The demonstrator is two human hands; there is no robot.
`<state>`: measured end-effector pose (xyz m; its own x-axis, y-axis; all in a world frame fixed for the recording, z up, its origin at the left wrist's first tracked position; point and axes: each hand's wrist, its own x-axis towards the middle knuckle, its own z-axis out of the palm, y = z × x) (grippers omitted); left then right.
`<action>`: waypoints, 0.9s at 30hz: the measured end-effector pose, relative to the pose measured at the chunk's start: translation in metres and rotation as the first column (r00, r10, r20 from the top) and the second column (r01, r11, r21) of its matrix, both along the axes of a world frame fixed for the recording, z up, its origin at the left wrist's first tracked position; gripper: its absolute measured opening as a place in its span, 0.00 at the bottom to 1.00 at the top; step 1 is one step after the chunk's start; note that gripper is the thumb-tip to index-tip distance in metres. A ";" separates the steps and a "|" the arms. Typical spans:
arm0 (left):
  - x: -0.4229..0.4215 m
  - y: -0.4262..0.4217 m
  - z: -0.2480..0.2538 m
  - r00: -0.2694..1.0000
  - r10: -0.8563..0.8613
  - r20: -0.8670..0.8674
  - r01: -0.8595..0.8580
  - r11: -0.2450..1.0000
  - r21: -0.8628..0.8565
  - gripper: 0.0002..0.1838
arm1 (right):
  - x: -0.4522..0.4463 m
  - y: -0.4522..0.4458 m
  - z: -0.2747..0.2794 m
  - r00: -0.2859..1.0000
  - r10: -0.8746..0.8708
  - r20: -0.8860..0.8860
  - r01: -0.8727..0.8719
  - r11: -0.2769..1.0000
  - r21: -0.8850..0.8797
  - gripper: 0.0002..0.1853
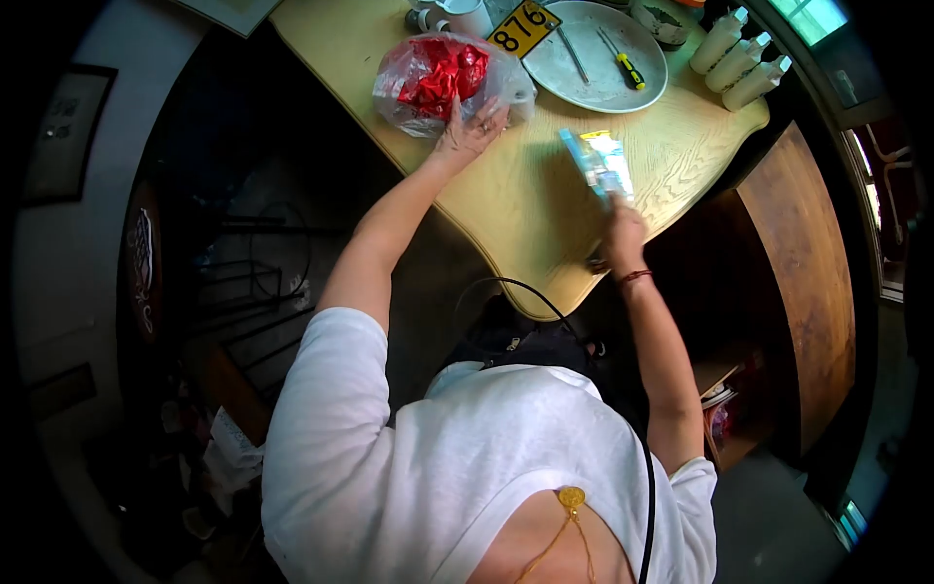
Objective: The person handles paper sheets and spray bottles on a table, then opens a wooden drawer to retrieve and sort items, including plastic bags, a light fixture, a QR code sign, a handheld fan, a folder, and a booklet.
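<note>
Head view: right hand [624, 237] gripped a motion-blurred blue-and-white packet [597, 162] over the desk [535, 229]. Left hand [471, 130] touched the near side of a clear plastic bag [393, 86] with red contents [443, 78]; could not tell whether it grasped. Beyond the packet, a yellow-and-black screwdriver [630, 71] lay on a round tray [608, 94].

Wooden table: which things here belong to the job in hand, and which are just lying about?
Seemingly in use:
clear plastic bag with red contents, touched by the left hand
packet, blurred, in the right hand

Apparently just lying about:
round tray with a yellow-and-black screwdriver
yellow plate marked 876
three white bottles
</note>
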<state>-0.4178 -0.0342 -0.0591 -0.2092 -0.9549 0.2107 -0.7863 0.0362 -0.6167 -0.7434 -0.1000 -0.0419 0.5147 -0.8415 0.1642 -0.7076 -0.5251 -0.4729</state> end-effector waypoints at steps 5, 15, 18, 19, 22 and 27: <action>0.019 -0.025 0.026 0.975 -0.166 -0.150 0.180 0.980 0.085 0.23 | 0.091 0.122 0.034 0.702 0.711 0.041 -0.710 0.694 0.123 0.15; 0.007 -0.028 0.027 0.971 -0.083 -0.225 0.132 0.968 0.213 0.22 | -0.058 -0.127 0.090 0.941 -0.339 0.009 0.328 0.902 -0.282 0.13; 0.007 -0.027 0.027 0.956 -0.101 -0.275 0.156 0.970 0.188 0.21 | -0.067 -0.148 0.047 0.870 -0.429 -0.243 0.343 0.881 -0.327 0.08; 0.006 -0.027 0.031 0.950 -0.101 -0.295 0.162 0.968 0.189 0.21 | -0.051 -0.124 0.045 0.903 -0.307 -0.300 0.233 0.937 -0.258 0.06; 0.005 -0.027 0.034 0.917 -0.126 -0.379 0.197 0.969 0.153 0.19 | 0.008 -0.022 0.008 0.967 0.122 -0.222 -0.129 0.991 -0.017 0.06; 0.004 -0.028 0.038 0.895 -0.171 -0.411 0.237 0.965 0.114 0.18 | 0.042 0.069 0.063 0.715 0.678 0.171 -0.670 0.594 0.445 0.15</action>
